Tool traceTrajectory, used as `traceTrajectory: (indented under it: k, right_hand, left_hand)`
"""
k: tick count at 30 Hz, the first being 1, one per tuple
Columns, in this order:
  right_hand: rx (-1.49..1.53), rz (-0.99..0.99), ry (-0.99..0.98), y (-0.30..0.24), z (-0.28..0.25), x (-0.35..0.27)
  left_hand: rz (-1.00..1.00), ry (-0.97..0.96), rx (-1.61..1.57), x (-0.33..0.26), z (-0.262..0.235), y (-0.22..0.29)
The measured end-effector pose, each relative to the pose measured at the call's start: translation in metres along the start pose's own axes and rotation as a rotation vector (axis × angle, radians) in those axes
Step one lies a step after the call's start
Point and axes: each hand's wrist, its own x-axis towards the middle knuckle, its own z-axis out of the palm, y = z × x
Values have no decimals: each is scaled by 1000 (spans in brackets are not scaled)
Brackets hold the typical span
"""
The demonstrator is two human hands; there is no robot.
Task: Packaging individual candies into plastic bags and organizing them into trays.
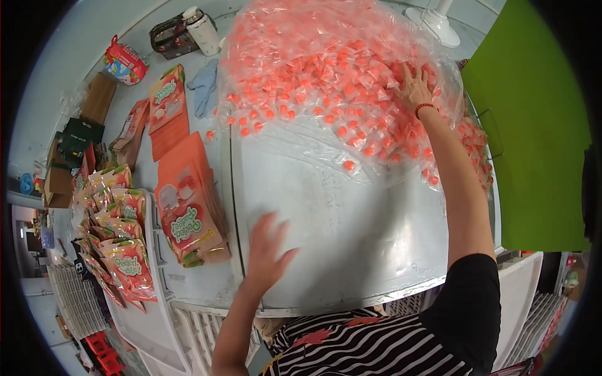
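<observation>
My right hand (pixel 414 89), a red bead bracelet at its wrist, reaches to the far right of a large heap of clear-wrapped orange-pink candies (pixel 351 78). Its fingers are spread and touch the wrapped pieces. The heap lies in and on a big clear plastic bag (pixel 282 15), and a few loose candies have spilled toward me. Over the near left part of the table (pixel 326 250) my left hand (pixel 268 250) is raised, slightly blurred, with fingers apart and nothing in them. Beside it lies a stack of flat pink printed pouches (pixel 191 200).
Filled pouches (pixel 128 263) crowd a white crate (pixel 153 250) at the left. More flat pouches (pixel 168 113), a blue cloth (pixel 204 88), a dark bag (pixel 175 39) and a white bottle (pixel 202 31) lie farther back. A green panel (pixel 539 138) stands along the right.
</observation>
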Motion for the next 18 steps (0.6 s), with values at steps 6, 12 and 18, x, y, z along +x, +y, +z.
traceTrajectory:
  k: [6, 12, 18]
  right_hand:
    - [107, -135, 33, 9, 22, 19]
    - [-54, -169, -5, 53, 34, 59]
    - [186, -250, 107, 16, 22, 32]
  left_hand:
    - [308, -181, 83, 116, 79, 11]
    - [363, -217, 94, 158, 120, 20]
    - [179, -343, 377, 276, 139, -17]
